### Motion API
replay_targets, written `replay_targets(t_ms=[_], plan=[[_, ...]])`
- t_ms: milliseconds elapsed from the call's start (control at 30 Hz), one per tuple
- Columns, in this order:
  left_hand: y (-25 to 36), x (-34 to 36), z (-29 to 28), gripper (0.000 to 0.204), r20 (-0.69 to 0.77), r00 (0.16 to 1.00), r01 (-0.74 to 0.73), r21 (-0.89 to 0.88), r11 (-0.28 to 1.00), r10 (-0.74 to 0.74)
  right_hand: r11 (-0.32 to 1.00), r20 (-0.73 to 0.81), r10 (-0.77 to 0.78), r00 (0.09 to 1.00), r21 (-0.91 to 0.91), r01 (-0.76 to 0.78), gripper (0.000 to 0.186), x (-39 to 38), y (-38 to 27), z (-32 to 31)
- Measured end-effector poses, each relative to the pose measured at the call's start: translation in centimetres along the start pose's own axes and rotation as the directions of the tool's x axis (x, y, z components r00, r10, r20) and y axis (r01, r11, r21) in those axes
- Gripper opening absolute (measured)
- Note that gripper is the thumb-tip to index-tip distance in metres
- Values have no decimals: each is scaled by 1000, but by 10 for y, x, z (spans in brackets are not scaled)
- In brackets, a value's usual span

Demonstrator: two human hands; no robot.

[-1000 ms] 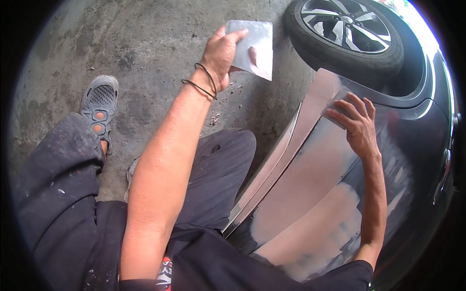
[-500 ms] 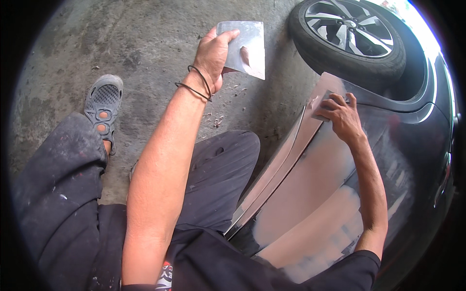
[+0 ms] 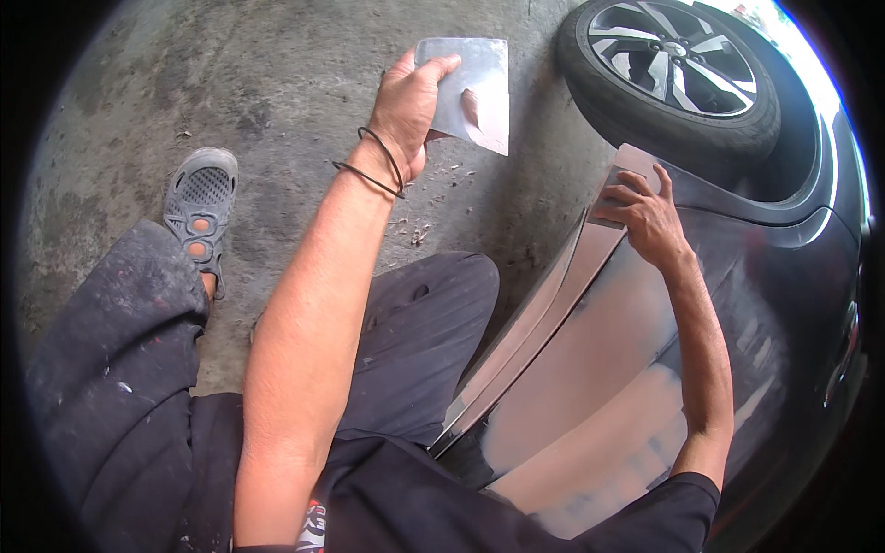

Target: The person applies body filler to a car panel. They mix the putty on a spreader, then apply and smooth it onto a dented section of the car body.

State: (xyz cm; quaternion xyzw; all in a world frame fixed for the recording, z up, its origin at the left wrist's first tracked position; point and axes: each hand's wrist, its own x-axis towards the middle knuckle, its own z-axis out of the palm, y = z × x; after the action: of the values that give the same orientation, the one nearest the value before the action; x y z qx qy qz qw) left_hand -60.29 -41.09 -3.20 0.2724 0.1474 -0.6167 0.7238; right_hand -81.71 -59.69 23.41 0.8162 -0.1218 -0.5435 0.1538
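Observation:
My left hand point(image 3: 407, 103) is closed on a flat, shiny metal plate point(image 3: 489, 64), thumb on top, held above the floor. A small dab of pinkish body filler point(image 3: 471, 108) lies on the plate. At the right, my right hand point(image 3: 656, 229) grips a small grey filler spreader point(image 3: 609, 216) with bent fingers and presses it against the car's lower edge strip point(image 3: 590, 247). That strip is coated with pinkish filler near the wheel arch. Fingers partly hide the spreader. Below it, a broad pinkish filler patch point(image 3: 590, 341) covers the dark body panel.
A car wheel point(image 3: 678, 69) with a black tyre sits just beyond my right hand, inside the wheel arch point(image 3: 797, 175). Concrete floor point(image 3: 295, 83) with scattered crumbs lies at the left. My shoe point(image 3: 201, 203) and bent knees are close by.
The right hand has shifted slightly along the strip toward the wheel arch, and the spreader's angle has changed. A small filler lump at its edge no longer shows. The view has moved slightly.

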Motion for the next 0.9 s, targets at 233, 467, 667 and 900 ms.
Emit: replay_targets(t_ms=[233, 467, 667, 900], plan=[[-4, -1, -4, 42, 1, 1000, -25, 5, 1000, 25, 1000, 32, -14, 999, 0, 14, 62, 12, 3, 4], [-2, -2, 2, 43, -3, 1000, -9, 1, 1000, 9, 1000, 52, 27, 998, 1, -27, 63, 4, 6, 6], [9, -3, 4, 42, -30, 1000, 6, -12, 1000, -6, 997, 114, 72, 991, -36, -69, 64, -34, 11, -37], [16, 4, 2, 40, -40, 997, -62, 1, 998, 62, 999, -58, 42, 997, -20, -43, 62, -24, 19, -23]])
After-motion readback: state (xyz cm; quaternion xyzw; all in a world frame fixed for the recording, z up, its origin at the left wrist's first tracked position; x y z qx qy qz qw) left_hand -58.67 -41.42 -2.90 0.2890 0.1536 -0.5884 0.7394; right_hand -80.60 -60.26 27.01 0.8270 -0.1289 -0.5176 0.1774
